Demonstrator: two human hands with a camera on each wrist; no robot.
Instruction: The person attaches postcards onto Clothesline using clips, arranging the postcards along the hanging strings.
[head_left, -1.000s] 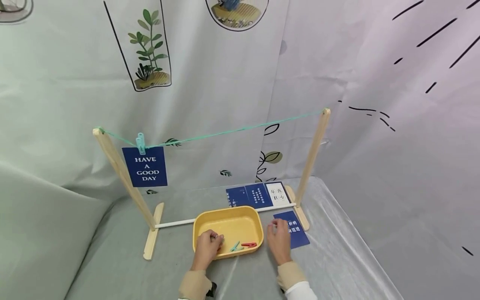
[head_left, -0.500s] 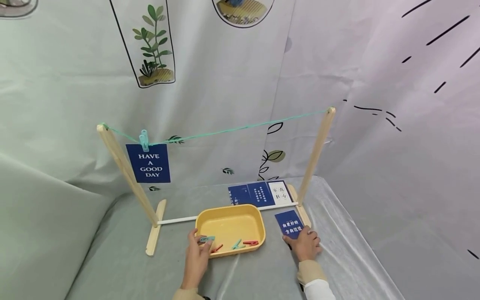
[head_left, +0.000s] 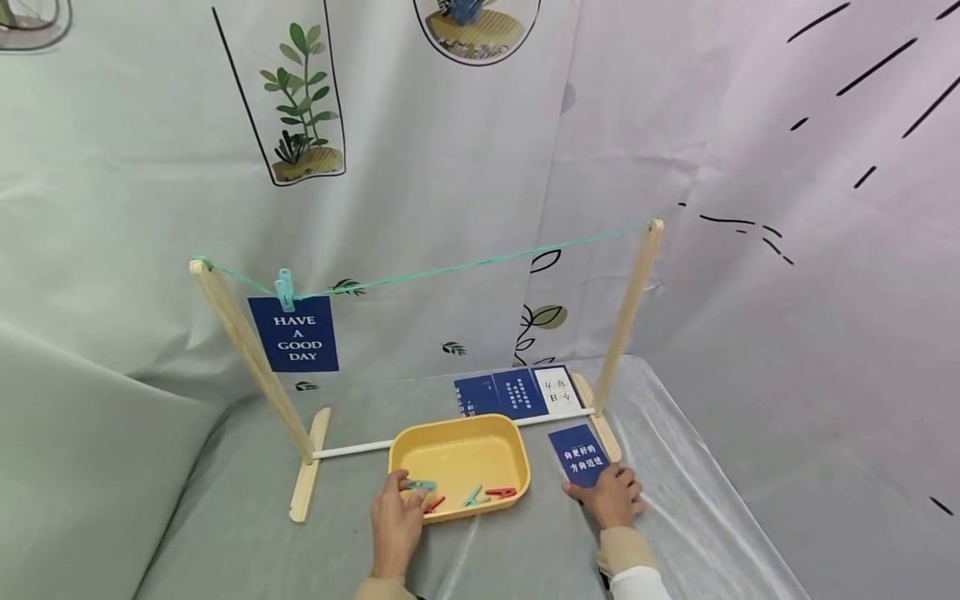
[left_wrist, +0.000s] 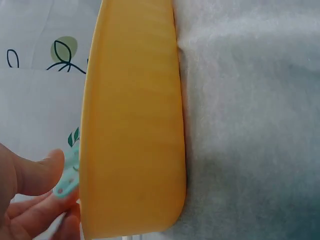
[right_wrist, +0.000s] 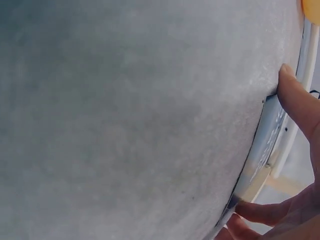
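Note:
Between thumb and fingers, my left hand (head_left: 396, 529) pinches a teal clothespin (head_left: 422, 484) at the left end of the yellow tray (head_left: 465, 513). The left wrist view shows that clothespin (left_wrist: 69, 180) beside the tray's outer wall (left_wrist: 132, 125). My right hand (head_left: 613, 497) grips the near end of a blue card (head_left: 579, 454) with white characters, which lies on the cloth. In the right wrist view, the thumb (right_wrist: 295, 95) is at one corner and the other fingers are at the opposite side of the card (right_wrist: 267, 132). Red (head_left: 501, 492) and teal clothespins (head_left: 474, 495) lie in the tray.
A green string (head_left: 457, 267) spans two wooden posts (head_left: 251, 354) joined low by a white rod (head_left: 352, 449). A teal clothespin (head_left: 284, 289) holds a "HAVE A GOOD DAY" card (head_left: 296, 342) at the left. More cards (head_left: 510, 393) lie behind the rod.
My left hand has lifted a teal clothespin from among the others to the tray's left end. My right hand has moved right and down, taking hold of the blue card's near end.

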